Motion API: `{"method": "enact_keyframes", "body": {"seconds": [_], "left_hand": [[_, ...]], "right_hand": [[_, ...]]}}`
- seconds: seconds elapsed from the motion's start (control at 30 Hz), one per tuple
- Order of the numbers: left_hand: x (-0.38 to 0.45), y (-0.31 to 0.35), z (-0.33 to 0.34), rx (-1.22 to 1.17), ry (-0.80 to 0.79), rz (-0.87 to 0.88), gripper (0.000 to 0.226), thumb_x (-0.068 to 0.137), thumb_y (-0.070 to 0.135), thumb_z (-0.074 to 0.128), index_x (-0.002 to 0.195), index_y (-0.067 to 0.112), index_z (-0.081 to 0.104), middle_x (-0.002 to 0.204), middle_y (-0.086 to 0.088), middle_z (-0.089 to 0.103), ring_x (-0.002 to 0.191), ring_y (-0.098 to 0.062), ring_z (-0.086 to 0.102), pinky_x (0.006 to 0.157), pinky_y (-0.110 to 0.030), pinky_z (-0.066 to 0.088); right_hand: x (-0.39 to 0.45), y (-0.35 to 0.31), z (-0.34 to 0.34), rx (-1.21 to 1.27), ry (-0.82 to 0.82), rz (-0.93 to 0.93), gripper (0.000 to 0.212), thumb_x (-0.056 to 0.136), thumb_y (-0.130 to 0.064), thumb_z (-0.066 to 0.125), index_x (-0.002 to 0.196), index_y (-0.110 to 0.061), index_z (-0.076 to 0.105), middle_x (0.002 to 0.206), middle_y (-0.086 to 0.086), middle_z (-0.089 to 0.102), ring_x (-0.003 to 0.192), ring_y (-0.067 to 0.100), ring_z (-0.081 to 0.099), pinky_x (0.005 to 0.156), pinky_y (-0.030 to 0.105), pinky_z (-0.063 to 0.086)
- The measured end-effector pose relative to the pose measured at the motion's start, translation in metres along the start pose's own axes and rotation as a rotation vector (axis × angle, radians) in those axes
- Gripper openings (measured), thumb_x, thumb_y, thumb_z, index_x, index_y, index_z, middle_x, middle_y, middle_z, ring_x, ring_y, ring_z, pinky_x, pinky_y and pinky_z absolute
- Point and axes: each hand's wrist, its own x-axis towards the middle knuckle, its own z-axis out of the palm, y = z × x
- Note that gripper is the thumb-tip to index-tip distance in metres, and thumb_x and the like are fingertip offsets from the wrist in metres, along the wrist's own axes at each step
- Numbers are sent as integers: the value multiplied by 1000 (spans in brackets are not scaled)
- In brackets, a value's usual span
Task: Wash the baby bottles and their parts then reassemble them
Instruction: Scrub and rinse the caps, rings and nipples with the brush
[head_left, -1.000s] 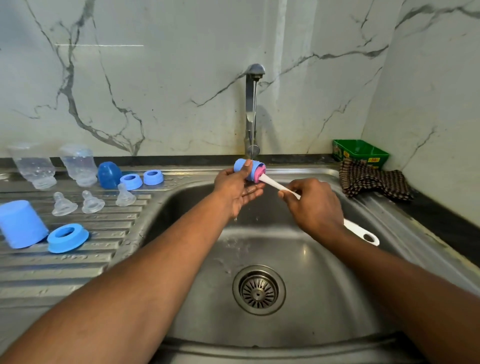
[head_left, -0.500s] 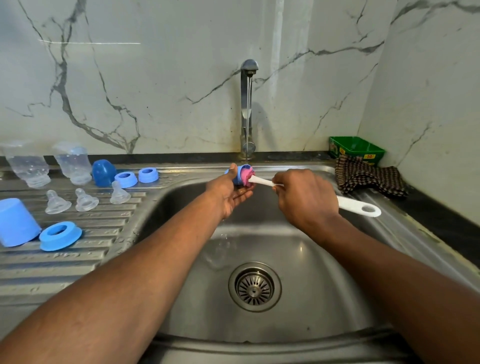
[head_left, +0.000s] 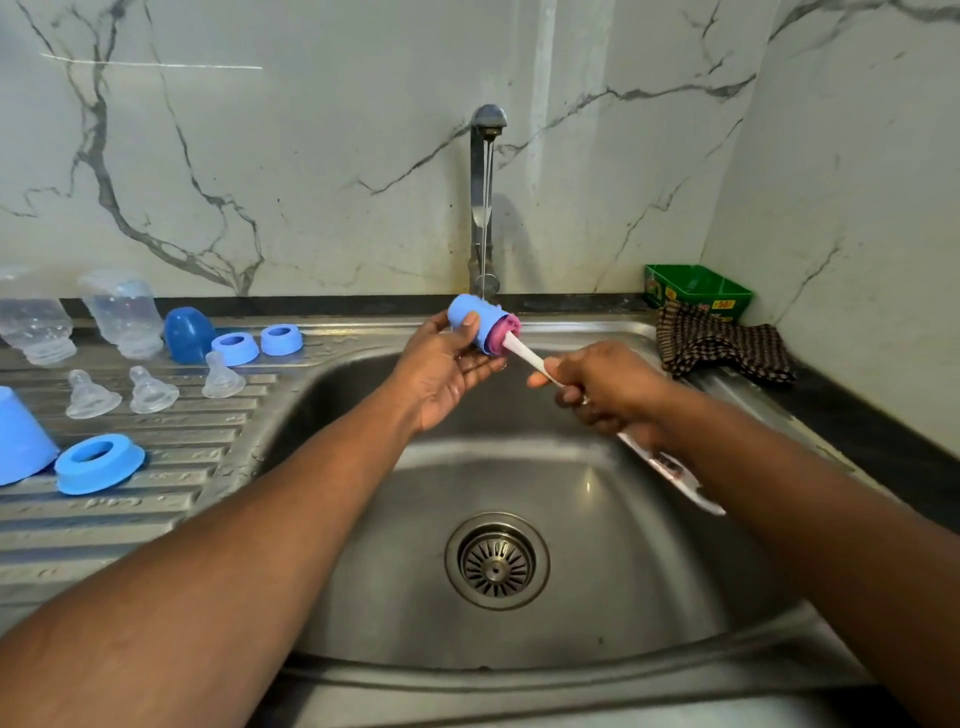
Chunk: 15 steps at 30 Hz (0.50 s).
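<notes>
on the draining board at your far left the washed or waiting pieces sit loose: two clear bottles (head_left: 78, 317) mouth down at the back, three clear teats (head_left: 150, 389) in a row in front of them, a dark blue dome cap (head_left: 188, 332), two small blue rings (head_left: 257, 343) and, nearer you, a big blue cap (head_left: 21, 441) touching a wide blue ring (head_left: 98, 462). the ribs slope toward the basin, so a stray elbow or a splash could send a light teat sliding into the sink (head_left: 597, 519). your left hand (head_left: 441, 369) holds the blue cap (head_left: 475, 319) over the basin, thumb curled on top and fingers under it, right under the thin stream from the tap (head_left: 487, 135). the grip looks light and the plastic is wet, so a hard push could pop the cap out of your fingers and down toward the drain (head_left: 496, 561). the pink brush head (head_left: 506, 332) sits in the cap's mouth; twist it too sharply and it may spray water over the worktop. your right hand (head_left: 608, 395) is wrapped round the white brush handle (head_left: 530, 358) near its neck, with the tail end jutting out past your wrist, where it could knock the basin wall. the checked cloth (head_left: 722, 343) and green box (head_left: 696, 291) at far right sit near the splash zone.
</notes>
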Motion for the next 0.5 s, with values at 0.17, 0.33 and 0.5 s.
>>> {"method": "enact_keyframes", "body": {"seconds": [0.17,0.33,0.5], "left_hand": [[-5,0,2,33,10,23,40,97,7,56,134,12,40,105,-18,67,78,-25,73,78,-41,60],[-1,-11,13,278,320,123,27,99,15,58,117,18,37,119,-22,61,81,-29,67,54,-23,57],[7,-14,-5,368,506,181,31,97,14,59,122,20,41,120,-18,61,73,-23,60,48,-24,49]], "right_hand": [[2,2,-4,-9,-62,-2,25,103,-20,48,94,-8,68,57,0,47,32,6,31,30,16,26],[6,8,-2,-715,428,-305,12,85,-37,72,85,-25,74,81,3,72,80,25,67,74,39,57],[-7,10,-10,-895,502,-250,15,90,-34,63,95,-24,73,97,6,69,91,28,64,78,35,51]]}}
